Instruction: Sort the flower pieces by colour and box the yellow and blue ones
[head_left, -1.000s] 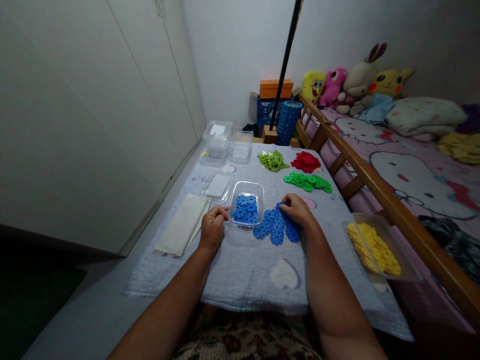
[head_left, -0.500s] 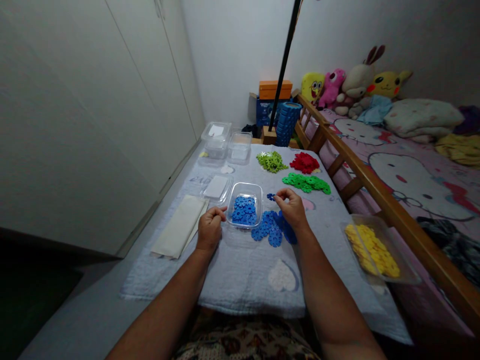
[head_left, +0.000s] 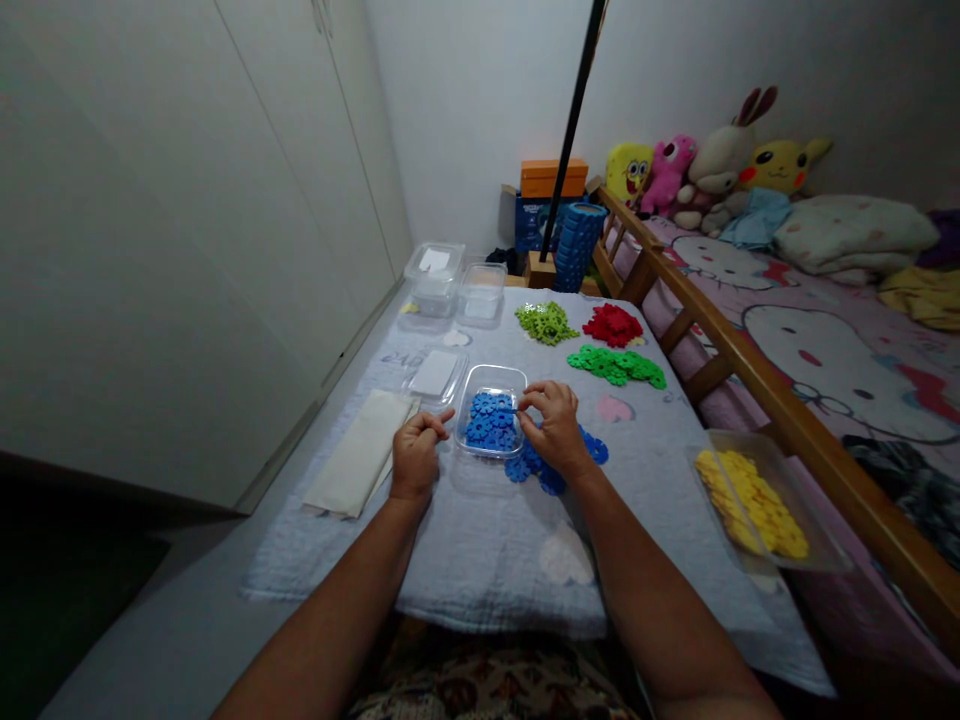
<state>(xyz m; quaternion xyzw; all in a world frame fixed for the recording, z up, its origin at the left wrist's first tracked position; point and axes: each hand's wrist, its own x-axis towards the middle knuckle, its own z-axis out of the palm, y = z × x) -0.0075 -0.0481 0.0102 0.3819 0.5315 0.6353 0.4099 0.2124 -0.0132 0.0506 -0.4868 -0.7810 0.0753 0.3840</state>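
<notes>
A clear plastic container holds several blue flower-shaped plastic discs. My right hand is over its right rim, thumb and fingers pinching one blue disc, seen nearly edge-on. Under that hand lies a loose spread of more blue discs, partly hidden by the wrist. On the container's left side rests my left hand, its index finger stretched toward the wall and the other fingers curled. Nothing shows in it, and I cannot tell whether the fingertip touches the container.
Lime pieces, red pieces and green discs lie in piles farther back. Yellow discs fill a container at right. A clear lid, folded cloth and clear boxes occupy the left. A wooden bed rail borders the right.
My right hand has moved left with the blue disc, from above the loose blue discs to the container's right rim. My left hand has stayed almost in place.
</notes>
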